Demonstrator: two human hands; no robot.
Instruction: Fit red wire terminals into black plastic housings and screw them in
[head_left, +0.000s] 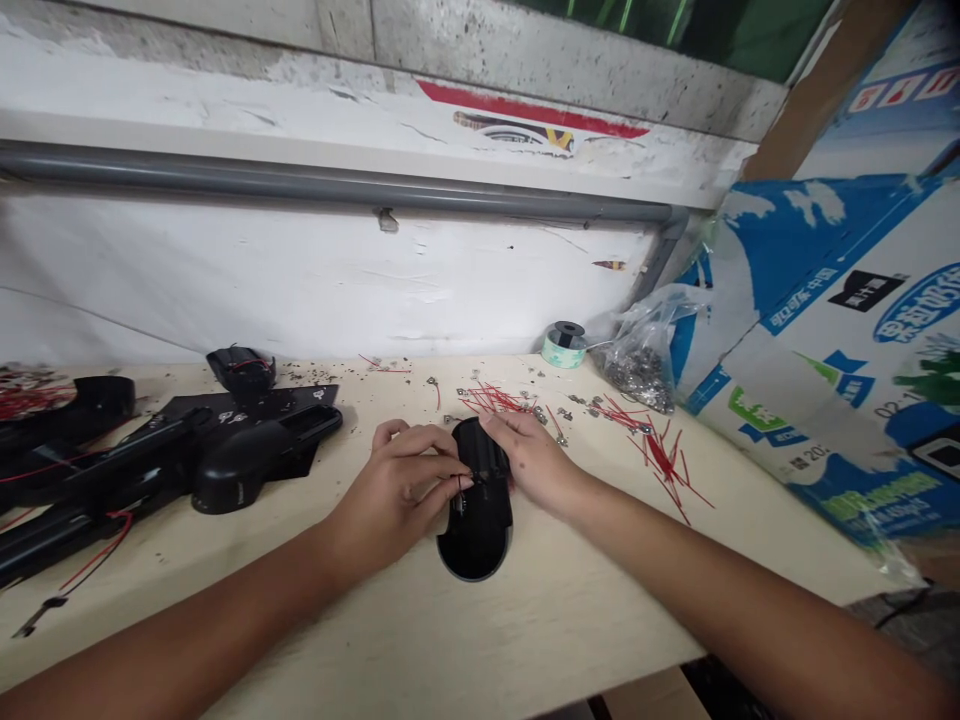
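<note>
A long black plastic housing (480, 530) with a rounded near end lies on the pale table between my hands, its hollow side up. My right hand (529, 460) grips its far right side, with the thumb along the upper edge. At the housing's left edge my left hand (412, 480) pinches with thumb and forefinger a small dark piece, too small to name, held over the cavity. Just beyond the housing lie short red wires (499, 398) and small metal pieces.
Black housings (232, 465) and a dark sheet crowd the left side. More red wires (664, 460) lie at the right. A tape roll (564, 345), a clear bag of metal parts (641, 365) and a blue-white carton (817, 380) stand behind, near the wall.
</note>
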